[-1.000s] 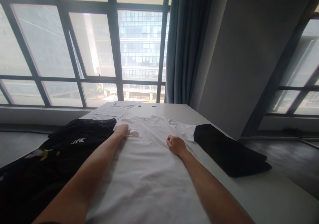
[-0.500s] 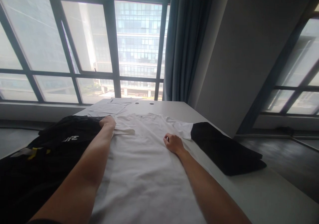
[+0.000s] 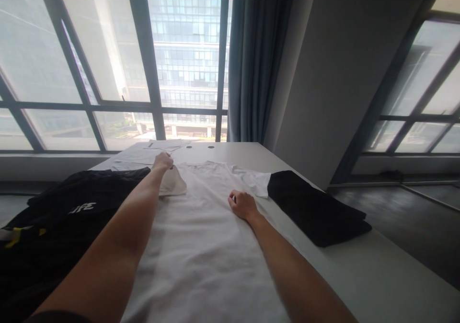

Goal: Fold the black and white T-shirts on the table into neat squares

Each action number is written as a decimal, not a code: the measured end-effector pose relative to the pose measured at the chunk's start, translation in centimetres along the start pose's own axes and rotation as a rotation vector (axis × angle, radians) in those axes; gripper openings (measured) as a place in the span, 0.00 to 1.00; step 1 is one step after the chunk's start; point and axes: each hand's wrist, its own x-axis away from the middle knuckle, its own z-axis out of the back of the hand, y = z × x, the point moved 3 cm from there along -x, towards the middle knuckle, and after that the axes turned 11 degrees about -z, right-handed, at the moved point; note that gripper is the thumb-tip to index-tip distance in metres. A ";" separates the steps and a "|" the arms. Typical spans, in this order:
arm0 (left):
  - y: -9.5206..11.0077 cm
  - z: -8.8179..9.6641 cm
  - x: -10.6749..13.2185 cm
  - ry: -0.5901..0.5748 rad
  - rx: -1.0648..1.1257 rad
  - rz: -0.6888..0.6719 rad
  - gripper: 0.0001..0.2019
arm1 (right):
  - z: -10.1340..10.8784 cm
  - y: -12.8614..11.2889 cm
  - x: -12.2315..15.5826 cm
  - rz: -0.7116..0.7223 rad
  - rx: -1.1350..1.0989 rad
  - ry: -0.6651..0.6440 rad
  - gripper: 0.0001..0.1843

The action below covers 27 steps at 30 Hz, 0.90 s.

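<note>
A white T-shirt [image 3: 204, 246] lies spread on the table, its collar toward the window. My left hand [image 3: 164, 160] is closed on the edge of the shirt's left sleeve [image 3: 173, 181] and holds it raised off the table, so the sleeve opening faces me. On the right of the shirt's chest rests my right hand [image 3: 243, 204], its fingers curled in loosely and no cloth seen between them. The right sleeve [image 3: 259, 183] lies flat, its end against a folded black cloth [image 3: 312, 210]. My left forearm hides part of the shirt's left side.
Black garments [image 3: 104, 189] with white lettering and a yellow detail lie to the left. Sheets of paper [image 3: 138, 154] are at the far left of the white table [image 3: 237, 151], near two round holes. A blue-grey curtain [image 3: 257, 74] and windows stand behind.
My left hand has lifted the left sleeve up and a little to the right, away from the black garments. The right hand stays on the shirt. The view has turned slightly right.
</note>
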 end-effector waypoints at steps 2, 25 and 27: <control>1.3 -1.2 -0.6 0.006 0.035 -0.017 0.19 | 0.0 0.0 0.0 0.002 -0.004 -0.004 0.13; 1.1 -7.2 0.9 -0.337 -0.189 -0.324 0.16 | 0.0 0.0 0.0 0.005 -0.008 0.016 0.12; 0.1 -6.4 1.3 -0.376 -0.247 -0.319 0.15 | 0.0 0.0 0.0 0.004 -0.008 0.021 0.12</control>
